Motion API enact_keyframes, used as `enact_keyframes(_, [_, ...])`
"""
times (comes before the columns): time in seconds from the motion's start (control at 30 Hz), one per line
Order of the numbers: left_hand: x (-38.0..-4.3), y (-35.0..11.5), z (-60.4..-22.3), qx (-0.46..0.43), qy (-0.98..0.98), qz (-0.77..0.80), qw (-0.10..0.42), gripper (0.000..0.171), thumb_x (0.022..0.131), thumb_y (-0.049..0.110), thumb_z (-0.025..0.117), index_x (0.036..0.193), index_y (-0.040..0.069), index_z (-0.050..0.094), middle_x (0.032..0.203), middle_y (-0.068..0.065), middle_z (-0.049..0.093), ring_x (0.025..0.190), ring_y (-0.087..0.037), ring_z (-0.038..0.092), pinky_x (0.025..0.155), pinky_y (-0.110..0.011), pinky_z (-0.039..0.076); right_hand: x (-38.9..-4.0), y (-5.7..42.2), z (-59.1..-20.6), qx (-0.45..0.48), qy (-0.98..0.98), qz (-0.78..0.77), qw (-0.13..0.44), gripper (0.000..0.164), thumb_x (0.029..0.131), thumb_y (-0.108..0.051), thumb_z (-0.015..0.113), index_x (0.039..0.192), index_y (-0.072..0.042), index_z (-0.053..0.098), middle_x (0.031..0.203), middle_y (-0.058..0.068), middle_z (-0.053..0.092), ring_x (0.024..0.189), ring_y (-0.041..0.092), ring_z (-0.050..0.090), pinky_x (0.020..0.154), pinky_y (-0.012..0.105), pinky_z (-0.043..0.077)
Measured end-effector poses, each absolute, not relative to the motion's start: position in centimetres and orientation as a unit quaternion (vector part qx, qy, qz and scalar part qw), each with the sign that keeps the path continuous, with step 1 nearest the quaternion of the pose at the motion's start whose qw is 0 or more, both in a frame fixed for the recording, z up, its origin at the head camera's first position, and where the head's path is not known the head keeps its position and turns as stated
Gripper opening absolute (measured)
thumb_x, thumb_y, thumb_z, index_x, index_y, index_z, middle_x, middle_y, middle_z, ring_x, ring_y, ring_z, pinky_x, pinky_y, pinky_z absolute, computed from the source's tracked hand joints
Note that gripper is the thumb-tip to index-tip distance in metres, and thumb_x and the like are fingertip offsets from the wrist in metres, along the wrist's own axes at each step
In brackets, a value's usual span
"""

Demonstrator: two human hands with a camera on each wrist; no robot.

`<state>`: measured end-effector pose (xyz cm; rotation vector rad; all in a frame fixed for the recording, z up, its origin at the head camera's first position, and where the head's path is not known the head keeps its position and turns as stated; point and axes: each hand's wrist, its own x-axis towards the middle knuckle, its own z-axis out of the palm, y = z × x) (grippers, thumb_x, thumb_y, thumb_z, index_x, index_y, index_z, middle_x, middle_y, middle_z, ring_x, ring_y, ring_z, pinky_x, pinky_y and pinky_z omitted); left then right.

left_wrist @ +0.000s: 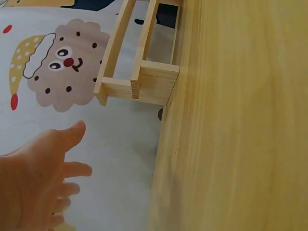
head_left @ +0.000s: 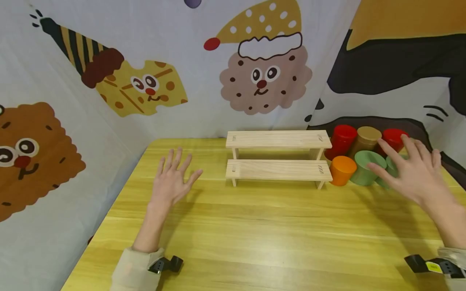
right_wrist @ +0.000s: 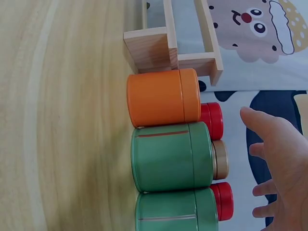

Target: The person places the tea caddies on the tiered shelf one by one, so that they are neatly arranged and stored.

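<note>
Right hand [head_left: 413, 171] spread above green tin [head_left: 365, 167], fingers straight, apparently not touching. Tin beside orange tin [head_left: 342, 169], right of wooden step shelf [head_left: 278, 169] on yellow table [head_left: 255, 234]. Left hand [head_left: 172, 180] splayed over table, holding nothing, well apart.

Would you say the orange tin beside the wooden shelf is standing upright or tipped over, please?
Upright. The orange tin stands on its base on the table, lid facing up, beside the wooden shelf.
</note>
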<state>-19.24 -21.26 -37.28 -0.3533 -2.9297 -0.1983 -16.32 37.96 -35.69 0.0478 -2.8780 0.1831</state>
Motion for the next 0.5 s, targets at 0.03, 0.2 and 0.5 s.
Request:
enact_keyframes(0.03, [-19.2,-21.2,-37.3,-0.119,-0.986,-0.067,0.092,0.076,0.103,0.063,0.038,0.159,0.011,0.033,0.166,-0.018,0.012,0.153,-0.037,0.004,0.122,-0.055,0.002,-16.3,38.1,-35.6,0.014,-0.990,0.062,0.127,0.088,0.097,-0.069,0.044,0.163,-0.020,0.012,0.163,0.030,-0.005,0.145,0.057,-0.002,0.110,0.074,-0.010])
enact_keyframes(0.2, [-19.3,-21.0,-37.6,-0.122,-0.985,-0.076,0.090,0.075,0.103,0.062,0.039,0.158,0.011,0.034,0.166,-0.018,0.012,0.153,-0.038,0.005,0.122,-0.056,0.004,-16.1,38.5,-35.4,0.004,-0.990,0.071,0.126,0.089,0.098,-0.068,0.043,0.163,-0.017,0.012,0.162,0.031,-0.006,0.143,0.060,0.000,0.112,0.072,-0.011])
enact_keyframes(0.5, [-19.4,-20.5,-37.8,-0.125,-0.984,-0.093,0.083,0.075,0.103,0.063,0.037,0.158,0.011,0.034,0.166,-0.018,0.012,0.153,-0.036,0.005,0.122,-0.055,0.005,-15.9,39.2,-35.0,-0.001,-0.986,0.084,0.141,0.087,0.099,-0.065,0.044,0.162,-0.012,0.015,0.161,0.034,-0.003,0.139,0.065,0.008,0.112,0.073,-0.003])
